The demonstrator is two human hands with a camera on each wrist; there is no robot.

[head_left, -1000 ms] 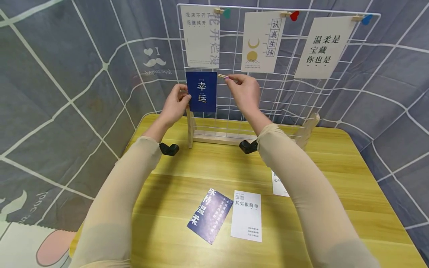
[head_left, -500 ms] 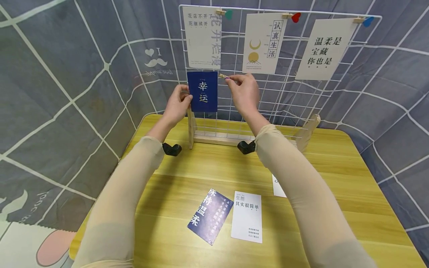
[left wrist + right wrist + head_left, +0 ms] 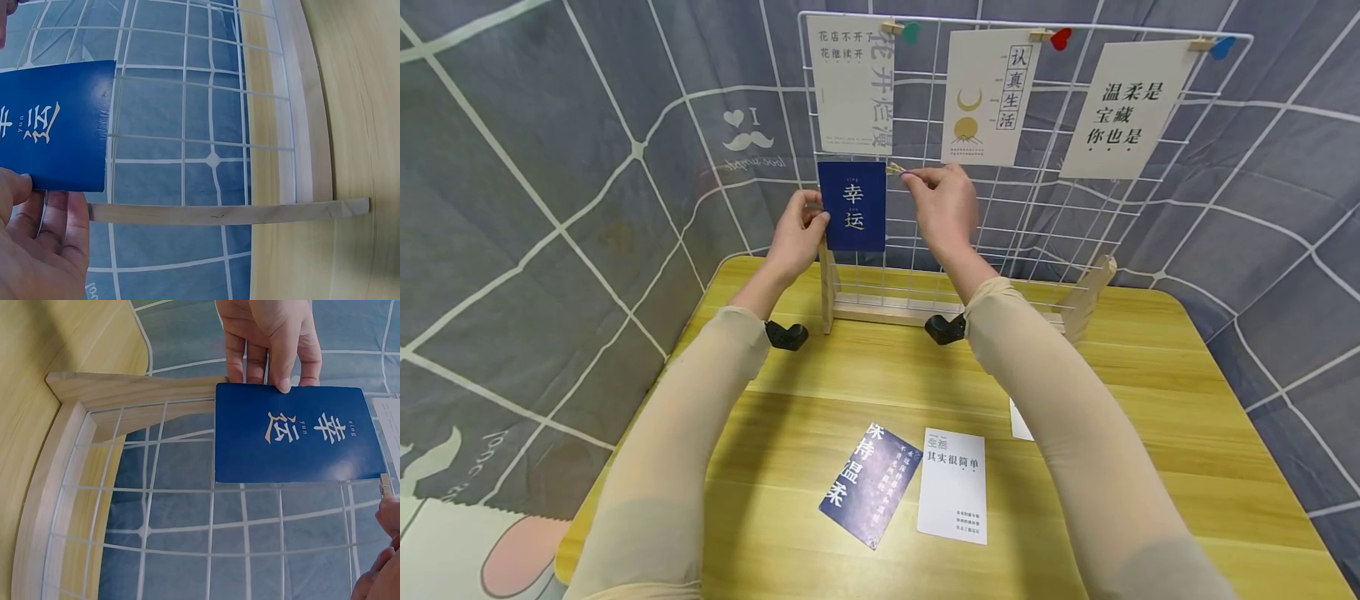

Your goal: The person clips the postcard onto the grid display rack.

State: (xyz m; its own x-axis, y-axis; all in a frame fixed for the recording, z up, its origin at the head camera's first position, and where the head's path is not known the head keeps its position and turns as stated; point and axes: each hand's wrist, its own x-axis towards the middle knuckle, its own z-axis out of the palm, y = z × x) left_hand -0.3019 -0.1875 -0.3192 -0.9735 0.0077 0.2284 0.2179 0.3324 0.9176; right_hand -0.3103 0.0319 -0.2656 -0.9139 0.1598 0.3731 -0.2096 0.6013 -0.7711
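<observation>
My left hand (image 3: 796, 237) pinches the left edge of a dark blue card (image 3: 853, 235) with gold and white characters, thumb in front and fingers behind. The card stands upright against the white wire grid (image 3: 1000, 208), below a hung white card (image 3: 850, 92). Between thumb and fingertip my right hand (image 3: 946, 208) pinches a small wooden clothespin (image 3: 384, 484). Its tip is right at the card's upper right corner, overlapping the edge in the right wrist view. The left wrist view shows the card's lower part (image 3: 62, 137) in front of the wires.
Two more white cards, one with a moon (image 3: 981, 100) and one with large characters (image 3: 1112, 117), hang from heart-topped clothespins. On the wooden table (image 3: 760, 467) lie a purple card (image 3: 871, 487) and a white card (image 3: 951, 492). My right sleeve mostly covers another card (image 3: 1020, 423).
My right hand has shifted slightly left, bringing the clothespin from beside the blue card up to its upper right corner. The left hand and the card stay nearly still.
</observation>
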